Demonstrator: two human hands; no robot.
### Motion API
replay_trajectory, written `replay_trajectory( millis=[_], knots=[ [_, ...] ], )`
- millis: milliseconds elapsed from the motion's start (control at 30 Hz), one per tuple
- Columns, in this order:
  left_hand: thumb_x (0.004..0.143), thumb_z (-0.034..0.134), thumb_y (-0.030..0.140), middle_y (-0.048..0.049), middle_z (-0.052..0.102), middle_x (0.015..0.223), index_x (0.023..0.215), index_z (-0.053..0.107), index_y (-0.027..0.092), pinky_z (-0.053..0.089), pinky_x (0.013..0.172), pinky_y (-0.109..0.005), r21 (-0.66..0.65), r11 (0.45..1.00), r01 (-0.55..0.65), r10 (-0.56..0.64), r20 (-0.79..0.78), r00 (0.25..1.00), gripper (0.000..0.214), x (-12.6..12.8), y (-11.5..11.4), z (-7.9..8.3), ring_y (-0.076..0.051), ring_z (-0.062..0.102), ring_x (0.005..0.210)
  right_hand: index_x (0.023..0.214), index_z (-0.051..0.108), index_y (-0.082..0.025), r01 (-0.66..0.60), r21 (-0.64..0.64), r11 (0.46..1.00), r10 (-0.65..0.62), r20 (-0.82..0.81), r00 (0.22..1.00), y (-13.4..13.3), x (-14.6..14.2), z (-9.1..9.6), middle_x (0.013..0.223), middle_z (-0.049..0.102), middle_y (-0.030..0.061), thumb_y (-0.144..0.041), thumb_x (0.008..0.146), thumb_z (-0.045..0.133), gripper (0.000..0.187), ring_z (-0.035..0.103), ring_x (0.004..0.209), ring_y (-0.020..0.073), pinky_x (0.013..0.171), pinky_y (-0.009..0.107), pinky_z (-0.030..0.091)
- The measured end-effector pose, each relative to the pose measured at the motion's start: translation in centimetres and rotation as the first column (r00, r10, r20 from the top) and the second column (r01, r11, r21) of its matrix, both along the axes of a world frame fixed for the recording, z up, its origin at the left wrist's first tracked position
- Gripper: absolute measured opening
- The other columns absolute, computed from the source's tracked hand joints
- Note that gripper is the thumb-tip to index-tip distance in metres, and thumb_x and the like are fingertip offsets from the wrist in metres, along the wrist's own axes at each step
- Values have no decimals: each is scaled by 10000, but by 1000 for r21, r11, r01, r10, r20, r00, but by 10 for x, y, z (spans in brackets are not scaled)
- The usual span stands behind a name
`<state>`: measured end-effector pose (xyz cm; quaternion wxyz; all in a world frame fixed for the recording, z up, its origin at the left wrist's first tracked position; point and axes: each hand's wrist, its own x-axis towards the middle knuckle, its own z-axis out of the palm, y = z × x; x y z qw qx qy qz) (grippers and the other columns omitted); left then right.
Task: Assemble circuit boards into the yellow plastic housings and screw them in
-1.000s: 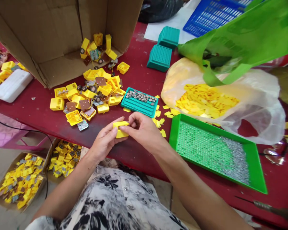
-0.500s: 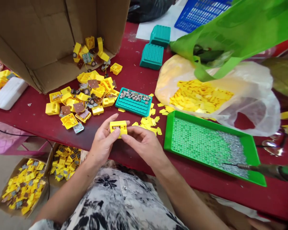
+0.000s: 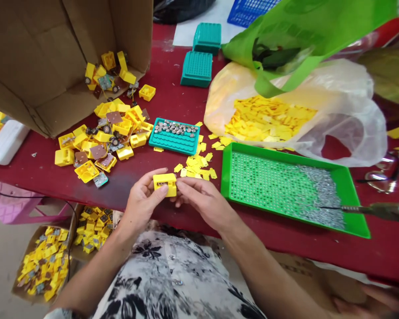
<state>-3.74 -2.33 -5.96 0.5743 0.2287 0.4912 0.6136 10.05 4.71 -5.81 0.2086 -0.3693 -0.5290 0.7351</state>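
My left hand point(image 3: 145, 195) grips a small yellow plastic case point(image 3: 170, 190), thumb across its front. An open slot in the case shows small metal parts inside. At the case's right edge my right hand point(image 3: 199, 195) has its thumb and fingers closed against it; the fingertips are partly hidden. Just beyond the hands lie loose yellow flat covers point(image 3: 196, 166). Farther back, a teal ribbed tray point(image 3: 174, 145) carries several round button cells point(image 3: 176, 127). Left of it is a pile of yellow cases point(image 3: 86, 170) with circuit boards and wires.
A green tray point(image 3: 226, 173) of small screws point(image 3: 329, 195) stands at right, with a power screwdriver point(image 3: 379, 210) over it. Behind are a plastic bag point(image 3: 216, 95) of yellow covers and a green bag point(image 3: 319, 26). A cardboard box point(image 3: 29, 57) stands back left. Below are filled boxes point(image 3: 40, 266).
The view has shifted, so the table's things sit farther left and higher. The yellow case has turned slightly, and my right fingers have shifted along its right edge.
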Motion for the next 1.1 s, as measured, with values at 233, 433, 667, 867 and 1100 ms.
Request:
replay_trajectory(
  millis=[233,433,667,867,1100],
  knots=[
    [763,778,317,-34,737,927,1086,661,171,532,747,-232,11,999,39,-36,-180,983,373,1,-1,5,-124,660,775,778,659,-145,-13,-253,967,-7,-78,997,5,1,6,697,616,14,-465,653,769,360,573,598,98,528,211,509],
    [739,804,313,-20,735,896,1056,683,174,525,705,-212,3,999,32,-31,-156,987,367,2,1,4,-111,650,731,732,623,-144,15,-264,964,-42,-95,995,5,-1,6,684,611,11,-407,639,748,305,566,580,93,499,201,512],
    [659,863,321,-38,764,931,1025,701,176,541,745,-226,-61,997,-48,52,71,996,426,2,5,1,-125,676,783,747,605,-150,-23,-205,978,2,-102,995,2,-2,1,672,612,2,-508,649,771,407,580,572,87,549,217,517],
    [635,872,297,-45,767,874,1069,682,162,565,711,-237,-156,988,-18,45,171,984,493,-3,4,6,-145,710,765,796,654,-161,49,135,990,-59,68,996,9,6,-3,731,661,38,-513,740,703,360,596,604,127,558,266,492],
    [653,864,346,-45,739,990,1081,677,182,593,634,-242,-222,975,-3,21,76,997,495,3,-3,7,-148,705,770,698,642,-188,43,656,753,-203,169,965,5,5,-4,697,669,-3,-225,790,646,100,593,647,122,644,258,462]
  ],
)
